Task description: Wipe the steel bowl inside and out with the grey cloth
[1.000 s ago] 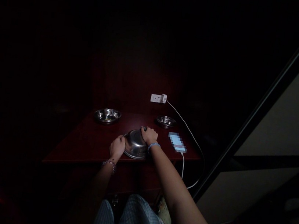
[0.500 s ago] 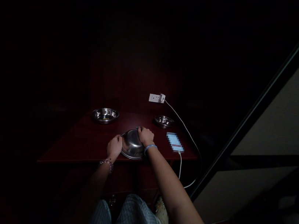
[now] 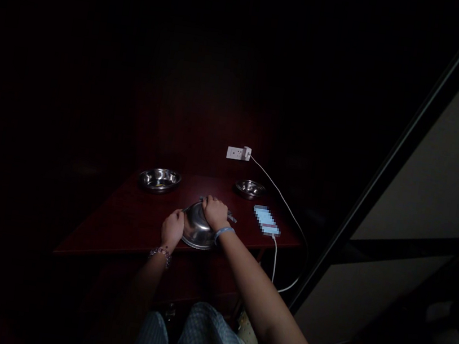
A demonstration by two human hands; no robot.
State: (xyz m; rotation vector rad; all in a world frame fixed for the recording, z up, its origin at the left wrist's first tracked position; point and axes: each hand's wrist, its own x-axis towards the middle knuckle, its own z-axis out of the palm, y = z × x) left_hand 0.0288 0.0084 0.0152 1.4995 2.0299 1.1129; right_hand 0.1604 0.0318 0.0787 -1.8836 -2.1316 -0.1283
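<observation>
The steel bowl (image 3: 198, 229) is located at the middle of the near edge of the tabletop (image 3: 114, 227). It is tilted, with its polished outer surface turned up toward the wearer. Whether its rim bears on the tabletop cannot be determined.

Left hand (image 3: 172, 229): closed on the left side of the bowl, at the rim. A beaded bracelet (image 3: 161, 254) encircles the wrist.

Right hand (image 3: 214, 212): laid over the upper right of the bowl, fingers bent and closed on a grey cloth (image 3: 232, 217). The cloth (apparently thin fabric, mostly covered by the hand) projects on both sides of the fingers. A blue wristband (image 3: 223, 234) is worn on this arm.

Surrounding items: a wide steel dish (image 3: 159, 181) sits upright at the far left corner of the tabletop; a smaller steel dish (image 3: 250, 189) sits upright near the far right corner. A phone (image 3: 266, 221) (screen lit, content pixelated) lies near the right edge. A white cable (image 3: 274, 264) connects it, looping below the tabletop, to a charger (image 3: 246, 153) plugged into the wall socket (image 3: 234, 153) beyond the far edge.
</observation>
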